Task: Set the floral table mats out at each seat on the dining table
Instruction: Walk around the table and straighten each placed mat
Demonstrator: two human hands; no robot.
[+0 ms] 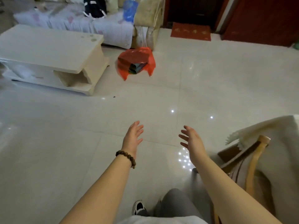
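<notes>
My left hand point(133, 137) and my right hand point(191, 141) are stretched out in front of me over the tiled floor, palms facing each other, fingers spread, holding nothing. A bead bracelet circles my left wrist. A red plastic bag point(136, 62) lies on the floor ahead, with dark folded fabric showing at its open mouth. At the right edge stands the dining table point(275, 135) under a cream fringed cloth, with a wooden chair point(254, 160) tucked beside it. No floral mat is plainly visible.
A cream coffee table point(48, 52) stands at the left. Behind it is a sofa point(77, 21) with a pale cover, a dark bag and a blue bag on it. A red doormat point(191, 31) lies before dark doors at the back.
</notes>
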